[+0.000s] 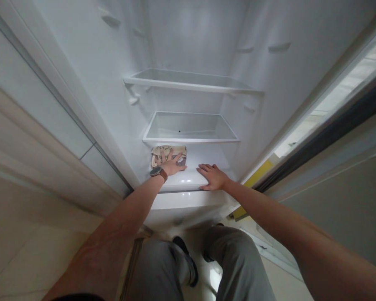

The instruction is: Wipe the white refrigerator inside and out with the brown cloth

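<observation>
My left hand (171,164) lies spread over a folded, patterned beige-and-grey cloth (158,151), pressing it against the white bottom surface (191,177) inside a refrigerator. A watch with a brown strap sits on that wrist. My right hand (213,176) rests on the same white surface, to the right of the cloth, with its fingers stretched out and the thumb near the front edge. Nothing shows in the right hand. Part of the cloth is hidden beneath my left palm and fingers.
Two glass shelves with white frames, the upper shelf (191,87) and the lower shelf (191,140), lie above my hands. Shelf supports (279,47) stick out of the side walls. An open door (338,200) stands at the right. My bent knees (235,251) are below.
</observation>
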{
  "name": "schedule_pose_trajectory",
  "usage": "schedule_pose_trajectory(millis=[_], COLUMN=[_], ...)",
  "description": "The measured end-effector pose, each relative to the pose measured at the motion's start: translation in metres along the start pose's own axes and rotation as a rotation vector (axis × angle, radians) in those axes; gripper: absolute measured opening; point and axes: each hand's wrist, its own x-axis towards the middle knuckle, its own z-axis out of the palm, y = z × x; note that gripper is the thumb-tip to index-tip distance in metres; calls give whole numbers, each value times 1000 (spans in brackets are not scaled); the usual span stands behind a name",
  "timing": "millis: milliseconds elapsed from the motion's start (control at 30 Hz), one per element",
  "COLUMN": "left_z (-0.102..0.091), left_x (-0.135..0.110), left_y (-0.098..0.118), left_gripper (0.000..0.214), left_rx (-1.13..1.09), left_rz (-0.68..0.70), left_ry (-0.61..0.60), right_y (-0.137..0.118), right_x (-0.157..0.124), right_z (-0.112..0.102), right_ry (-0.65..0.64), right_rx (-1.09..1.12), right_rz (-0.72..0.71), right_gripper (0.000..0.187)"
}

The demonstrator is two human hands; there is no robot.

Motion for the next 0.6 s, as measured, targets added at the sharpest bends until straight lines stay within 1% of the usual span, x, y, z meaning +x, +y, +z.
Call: schedule_pose_trajectory(millis=[67,133,200,267,333,367,433,500,567,600], left_z=[-3,-8,-13,-16,-16,-15,-11,-6,-3,-3], left_x=[15,36,59,83,105,116,136,153,165,168], left_y=[-9,-14,-16,-15,-16,-17,-22,-29,-35,-37], left_gripper=[107,119,124,116,101,93,81,80,85,87], left_rx=[-12,-22,-12,11,25,30,42,53,59,61], left_rz=[-36,-83,-118,-126,-94,-60,3,22,11,2], left_ry=[26,33,28,12,31,69,186,277,298,290], right_y=[-1,-2,-3,-4,-4,-5,-5,-6,-7,-7], right_x=[0,-1,-1,-1,-1,-1,-1,-1,-2,-2], right_z=[-2,-3,-4,-4,-4,-4,-4,-5,-6,-6], right_ry=[-5,-8,-11,-15,-13,-10,-1,6,0,-7], right_rx=[1,6,8,4,-8,-16,-30,-38,-41,-40], right_rz=[2,-2,-6,-7,-8,-9,-14,-18,-18,-17], right_gripper=[100,100,100,101,101,102,100,99,98,97])
